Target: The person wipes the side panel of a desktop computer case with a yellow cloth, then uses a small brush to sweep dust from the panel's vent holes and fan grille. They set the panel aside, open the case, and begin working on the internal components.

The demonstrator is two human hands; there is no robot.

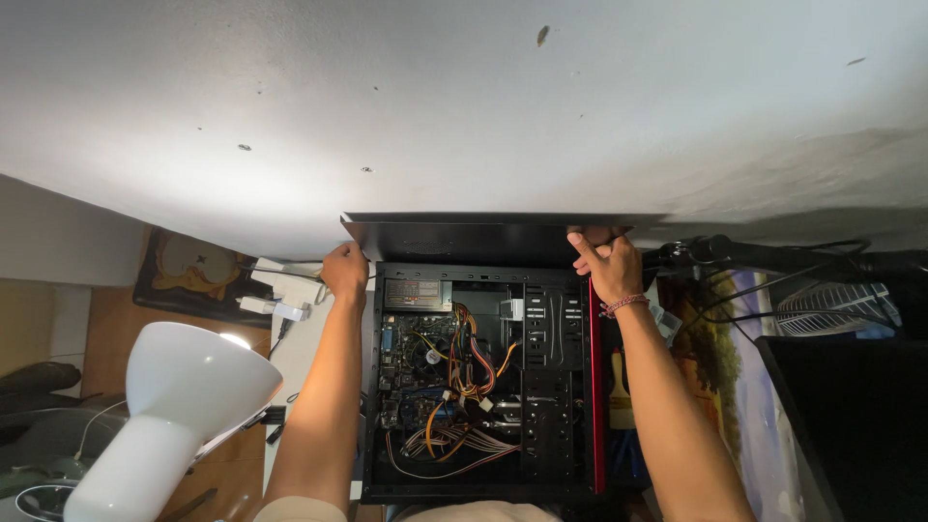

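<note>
A black side panel stands tilted at the far end of an open computer case, its top edge leaning toward a white wall that fills the upper half of the view. The left hand is closed around the panel's left lower corner, and the right hand grips its right edge, fingers curled over the rim; a beaded bracelet circles that wrist. Both forearms reach forward along either side of the case.

The case lies flat on a white table, open side up, showing a green circuit board, a bundle of orange, yellow and red cables, and black drive bays. A red strip runs down its right edge.

The wall is marked with a few small holes and dark specks. At the lower left a white lamp shines upward. A white power strip lies near the table's far left corner, above a wooden floor. To the right a colourful mat and black cables lie beside a dark monitor.
</note>
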